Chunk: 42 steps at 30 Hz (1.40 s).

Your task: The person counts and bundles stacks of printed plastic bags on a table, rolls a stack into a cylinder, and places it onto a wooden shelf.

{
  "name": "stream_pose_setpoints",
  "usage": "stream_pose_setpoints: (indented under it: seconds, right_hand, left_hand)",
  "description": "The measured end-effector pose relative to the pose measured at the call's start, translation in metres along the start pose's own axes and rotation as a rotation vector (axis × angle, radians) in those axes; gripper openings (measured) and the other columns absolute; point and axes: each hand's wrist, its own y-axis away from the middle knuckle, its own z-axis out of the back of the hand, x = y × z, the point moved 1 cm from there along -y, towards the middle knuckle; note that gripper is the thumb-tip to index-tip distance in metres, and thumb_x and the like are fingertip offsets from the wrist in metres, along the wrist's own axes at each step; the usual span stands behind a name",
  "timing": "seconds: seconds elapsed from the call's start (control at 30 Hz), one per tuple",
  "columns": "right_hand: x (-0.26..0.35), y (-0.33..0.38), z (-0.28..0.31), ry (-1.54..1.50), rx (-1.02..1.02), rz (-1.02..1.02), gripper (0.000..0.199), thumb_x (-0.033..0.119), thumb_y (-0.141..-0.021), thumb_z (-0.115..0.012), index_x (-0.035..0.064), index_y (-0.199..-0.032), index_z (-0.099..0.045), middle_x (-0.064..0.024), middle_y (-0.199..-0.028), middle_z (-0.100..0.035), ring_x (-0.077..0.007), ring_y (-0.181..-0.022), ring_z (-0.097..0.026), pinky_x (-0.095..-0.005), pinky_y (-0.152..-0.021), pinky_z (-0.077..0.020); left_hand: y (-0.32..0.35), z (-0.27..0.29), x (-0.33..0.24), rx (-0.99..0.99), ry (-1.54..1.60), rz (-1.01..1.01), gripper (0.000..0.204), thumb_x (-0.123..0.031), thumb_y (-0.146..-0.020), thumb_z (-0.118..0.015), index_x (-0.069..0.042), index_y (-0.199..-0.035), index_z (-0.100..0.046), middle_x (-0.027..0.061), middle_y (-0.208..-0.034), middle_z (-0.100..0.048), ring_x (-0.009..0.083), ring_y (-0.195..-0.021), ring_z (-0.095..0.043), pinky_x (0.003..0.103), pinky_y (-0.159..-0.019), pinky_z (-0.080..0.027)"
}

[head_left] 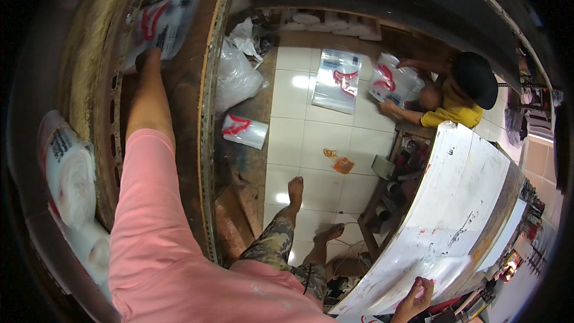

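Note:
My left hand [148, 58] reaches far out over a brown worktable [185, 119] and presses on a stack of clear plastic bags with red and black print [164, 24]. My arm wears a pink sleeve. My right hand [415, 298] rests at the lower edge on the rim of a large white sheet-covered surface [460, 203], fingers curled on its edge. I stand barefoot on the white tiled floor [299, 143].
A seated person in a yellow shirt and dark cap [460, 93] handles printed plastic bags [391, 81] on the floor. More bags [338, 78], a small roll [245, 130] and a full clear sack [236, 78] lie nearby. White film rolls [69, 170] stand at left.

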Motion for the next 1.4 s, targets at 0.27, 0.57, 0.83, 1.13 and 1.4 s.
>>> stream_pose_setpoints:
  seconds: [0.27, 0.57, 0.83, 1.13, 1.4]
  right_hand:
    - [0.005, 0.005, -0.001, -0.098, 0.063, -0.199, 0.026, 0.022, -0.1, -0.066, -0.0012, -0.09, -0.062, -0.005, -0.084, -0.061, -0.0176, -0.082, -0.054, -0.0334, -0.087, -0.0429]
    - [0.015, 0.002, -0.002, -0.056, 0.047, -0.111, 0.026, 0.022, -0.1, -0.066, -0.0007, -0.088, -0.063, -0.0051, -0.082, -0.062, -0.0184, -0.082, -0.056, -0.044, -0.11, -0.039]
    - [0.022, -0.001, -0.003, -0.102, 0.068, -0.151, 0.026, 0.022, -0.099, -0.066, -0.0011, -0.087, -0.064, -0.0059, -0.082, -0.063, -0.0184, -0.082, -0.057, -0.048, -0.116, -0.0365]
    - [0.028, -0.006, -0.006, -0.103, 0.093, -0.137, 0.026, 0.022, -0.1, -0.066, -0.0014, -0.088, -0.065, -0.0065, -0.083, -0.065, -0.0197, -0.084, -0.06, -0.0482, -0.116, -0.0365]
    - [0.037, -0.015, 0.001, -0.089, 0.128, -0.082, 0.022, 0.019, -0.098, -0.072, -0.0026, -0.097, -0.072, -0.012, -0.095, -0.072, -0.0247, -0.093, -0.066, -0.0421, -0.093, -0.0507]
  left_hand:
    - [-0.006, 0.014, 0.007, 0.054, -0.019, -0.003, 0.048, -0.031, -0.078, -0.079, 0.002, -0.112, -0.07, 0.0119, -0.097, -0.074, 0.0228, -0.084, -0.069, 0.034, -0.082, -0.056]
    - [-0.008, 0.011, 0.02, 0.031, 0.024, -0.098, 0.044, -0.026, -0.08, -0.078, 0.001, -0.114, -0.069, 0.0108, -0.099, -0.073, 0.0231, -0.087, -0.069, 0.035, -0.083, -0.055]
    - [-0.004, 0.001, 0.022, -0.005, 0.087, -0.086, 0.044, -0.024, -0.081, -0.077, -0.001, -0.117, -0.068, 0.0102, -0.104, -0.072, 0.0236, -0.092, -0.068, 0.036, -0.086, -0.054]
    - [-0.006, -0.002, 0.021, -0.007, 0.136, -0.088, 0.044, -0.022, -0.082, -0.077, -0.003, -0.12, -0.067, 0.0095, -0.11, -0.071, 0.0242, -0.098, -0.067, 0.037, -0.09, -0.053]
    - [-0.009, 0.0, 0.039, -0.012, 0.26, -0.077, 0.045, -0.02, -0.083, -0.076, -0.004, -0.123, -0.066, 0.0089, -0.115, -0.069, 0.0248, -0.103, -0.066, 0.037, -0.093, -0.052]
